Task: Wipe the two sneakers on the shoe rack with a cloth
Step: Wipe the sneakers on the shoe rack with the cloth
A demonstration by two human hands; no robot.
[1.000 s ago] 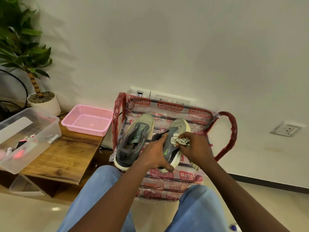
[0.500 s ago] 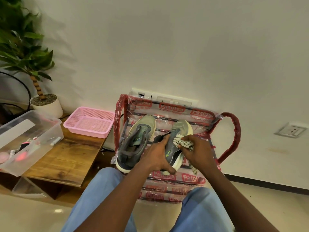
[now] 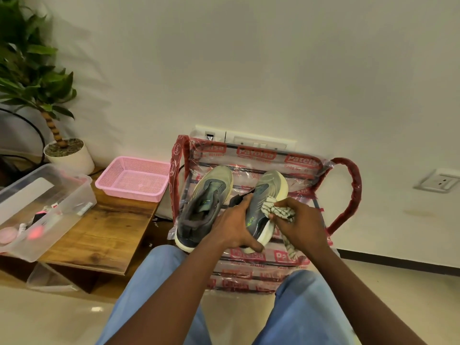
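Right now the left hand (image 3: 234, 225) grips the near sneaker (image 3: 263, 195) at its heel end, fingers curled over the collar and thumb hooked under the pale sole. The right hand (image 3: 301, 225) is closed round a bunched striped cloth (image 3: 276, 211) and presses it against the sneaker's side, just below the sole edge; a loose tail of the cloth hangs beneath that hand. This sneaker is tipped on its side over the top tier of the shoe rack (image 3: 348, 195), toe towards the wall, and whether it touches the rack cannot be told. The second sneaker (image 3: 206, 202) lies on the same tier, at the rack's left end, upright with its toe also to the wall and its heel at the front edge.

The rack's frame is wrapped in red printed plastic. Left of the rack stands a low wooden worktop (image 3: 104, 235) that carries a pink basket (image 3: 134, 178) closest to the rack, a clear plastic box (image 3: 49, 202) with small items further left, and a potted plant (image 3: 69, 153) at the wall. Behind the rack a white switch panel (image 3: 261, 143) sits on the wall, and right of the rack a single socket (image 3: 439, 180). The person's blue-clad knees (image 3: 311, 302) are in front of the rack.
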